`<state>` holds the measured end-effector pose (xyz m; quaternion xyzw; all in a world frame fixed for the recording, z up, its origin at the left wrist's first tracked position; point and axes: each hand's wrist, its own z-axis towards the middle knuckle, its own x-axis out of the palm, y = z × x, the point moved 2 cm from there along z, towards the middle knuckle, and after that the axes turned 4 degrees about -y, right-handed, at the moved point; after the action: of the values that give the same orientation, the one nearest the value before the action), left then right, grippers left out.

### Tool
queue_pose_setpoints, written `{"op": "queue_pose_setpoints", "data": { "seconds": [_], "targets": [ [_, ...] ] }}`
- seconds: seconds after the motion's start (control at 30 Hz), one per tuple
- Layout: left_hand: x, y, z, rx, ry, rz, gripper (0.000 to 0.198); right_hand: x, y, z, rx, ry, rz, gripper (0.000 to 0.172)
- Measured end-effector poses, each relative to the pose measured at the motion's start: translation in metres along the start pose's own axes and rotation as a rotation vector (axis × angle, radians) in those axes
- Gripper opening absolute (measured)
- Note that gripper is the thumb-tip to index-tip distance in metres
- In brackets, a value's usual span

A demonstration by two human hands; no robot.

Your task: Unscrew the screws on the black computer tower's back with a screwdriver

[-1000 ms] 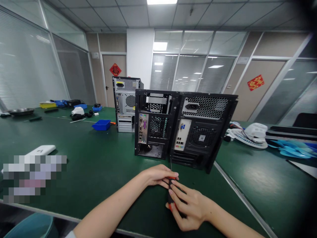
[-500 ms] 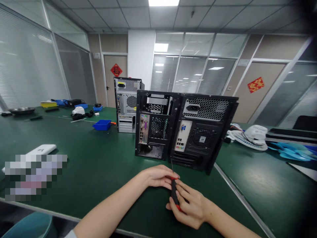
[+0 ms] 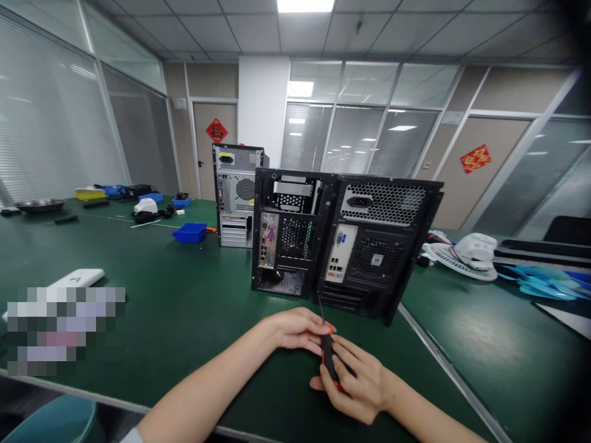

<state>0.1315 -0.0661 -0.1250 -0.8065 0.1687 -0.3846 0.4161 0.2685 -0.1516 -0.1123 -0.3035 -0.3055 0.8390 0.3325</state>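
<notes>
A black and red screwdriver (image 3: 328,357) points away from me, its thin shaft reaching up to the lower left edge of a black computer case (image 3: 341,295). My right hand (image 3: 360,383) has its fingers wrapped round the handle. Closed at the front of the handle, by the red collar, is my left hand (image 3: 295,328). The tip meets the dark lower edge of the case; whether it sits in a screw is too small to tell. Beside that case stands another black case (image 3: 320,246), its rear ports and open slots facing me.
Behind stands a silver-backed computer case (image 3: 234,209). A blue tray (image 3: 189,233) lies left of it on the green table (image 3: 184,332). Fan parts (image 3: 478,249) and blue fan blades (image 3: 545,280) are at the right. A white box (image 3: 83,277) lies at the left.
The screwdriver handle has turned a little in my right hand, showing more red along its side. Both hands stay in nearly the same place; the cases have not moved.
</notes>
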Motion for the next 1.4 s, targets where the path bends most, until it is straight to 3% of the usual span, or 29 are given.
{"op": "queue_pose_setpoints", "data": {
  "seconds": [0.53,0.9,1.17,1.4],
  "targets": [
    [-0.002,-0.001,0.0,-0.005,-0.043,0.043,0.043,0.001,-0.002,-0.001,0.002,0.033,0.096,0.023],
    [0.003,-0.004,-0.004,0.004,-0.087,0.071,0.037,0.002,-0.001,-0.005,-0.072,0.068,0.185,0.025],
    [0.002,-0.005,-0.005,0.002,-0.112,0.111,0.039,0.01,0.007,-0.009,0.028,0.109,0.299,0.032],
    [0.0,-0.005,-0.003,0.015,-0.136,0.115,0.033,0.007,0.0,0.001,-0.05,0.154,0.294,0.036]
  ]
}}
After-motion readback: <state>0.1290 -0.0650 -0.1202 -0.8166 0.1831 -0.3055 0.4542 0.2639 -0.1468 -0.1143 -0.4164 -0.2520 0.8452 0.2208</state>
